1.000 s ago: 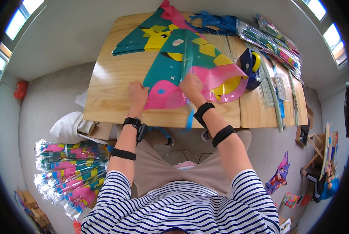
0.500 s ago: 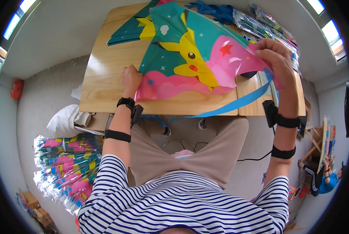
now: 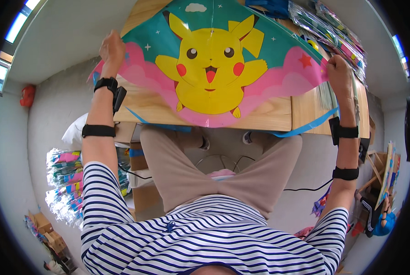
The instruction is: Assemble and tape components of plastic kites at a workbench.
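The kite (image 3: pixel 210 73), a film printed with a yellow cartoon creature on green and pink, is spread between both hands over the bench (image 3: pixel 267 112), its bottom point at six o'clock reaching the bench's near edge in this view. At about ten o'clock on it, the left hand (image 3: pixel 112 48) has its grip closed on the kite's side, a pink corner sticking out beyond; at three o'clock the right hand (image 3: pixel 340 75) is curled into a fist on the other corner. Bare wood shows between ten and eleven o'clock, and as narrow strips at eight and five. Blue ribbons (image 3: pixel 308 127) hang along the near edge at four and eight o'clock. A heap of blue material (image 3: pixel 269 7) lies at one, and clear-wrapped packs (image 3: pixel 331 32) crowd the bench at two, close beyond the right hand; thin sticks (image 3: pixel 323 101) lie just past three. Below six, the person's knees (image 3: pixel 221 183) take up the room under the edge. On the floor at eight lie packed bundles (image 3: pixel 65 183) and a pale sack (image 3: pixel 75 129); a black cable (image 3: pixel 308 189) runs at five, and a co-worker (image 3: pixel 386 222) sits well apart, between four and five.
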Demonstrator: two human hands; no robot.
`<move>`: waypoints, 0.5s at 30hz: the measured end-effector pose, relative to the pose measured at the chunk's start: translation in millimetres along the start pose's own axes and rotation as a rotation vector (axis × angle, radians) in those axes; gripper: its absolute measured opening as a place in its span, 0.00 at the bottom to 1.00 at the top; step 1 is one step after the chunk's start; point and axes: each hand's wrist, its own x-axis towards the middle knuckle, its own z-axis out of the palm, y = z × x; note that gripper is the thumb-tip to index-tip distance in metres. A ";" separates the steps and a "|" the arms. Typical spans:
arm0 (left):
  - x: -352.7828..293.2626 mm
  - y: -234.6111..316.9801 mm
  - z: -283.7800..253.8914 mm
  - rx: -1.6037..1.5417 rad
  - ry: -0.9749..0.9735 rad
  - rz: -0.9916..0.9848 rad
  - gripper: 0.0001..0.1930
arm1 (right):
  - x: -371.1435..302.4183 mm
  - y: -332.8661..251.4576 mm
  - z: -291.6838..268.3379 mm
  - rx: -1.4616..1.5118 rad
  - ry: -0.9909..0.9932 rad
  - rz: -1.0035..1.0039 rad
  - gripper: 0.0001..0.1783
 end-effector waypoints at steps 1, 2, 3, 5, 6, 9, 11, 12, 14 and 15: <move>8.4 2.6 -1.1 0.002 -0.001 0.005 0.07 | -0.7 1.6 10.4 -0.064 0.053 -0.042 0.05; 15.3 4.0 2.0 0.005 -0.004 0.013 0.08 | -2.0 2.7 19.9 -0.124 0.060 -0.045 0.05; 21.1 1.4 6.7 0.021 0.028 0.032 0.07 | -1.8 2.5 30.1 -0.150 0.072 -0.046 0.05; 32.0 3.2 16.4 0.044 0.089 0.077 0.06 | -1.1 4.9 47.1 -0.211 0.096 -0.044 0.06; 35.7 7.7 22.0 0.054 0.076 0.072 0.06 | -0.6 7.6 53.4 -0.244 0.076 -0.043 0.06; 39.0 16.6 39.8 0.084 0.047 0.072 0.08 | -2.3 4.7 76.0 -0.322 0.136 -0.058 0.06; 37.4 15.9 49.8 0.098 0.041 0.088 0.08 | -3.8 -4.3 85.5 -0.367 0.062 0.016 0.08; 36.4 14.3 54.3 0.107 0.038 0.088 0.09 | -3.8 -11.1 89.5 -0.375 0.054 0.026 0.09; 34.0 10.0 62.5 0.125 0.030 0.090 0.09 | -3.2 -15.3 99.5 -0.423 0.045 0.031 0.09; 33.7 7.4 65.6 0.128 0.009 0.092 0.09 | -1.7 -15.6 104.2 -0.443 0.053 0.025 0.09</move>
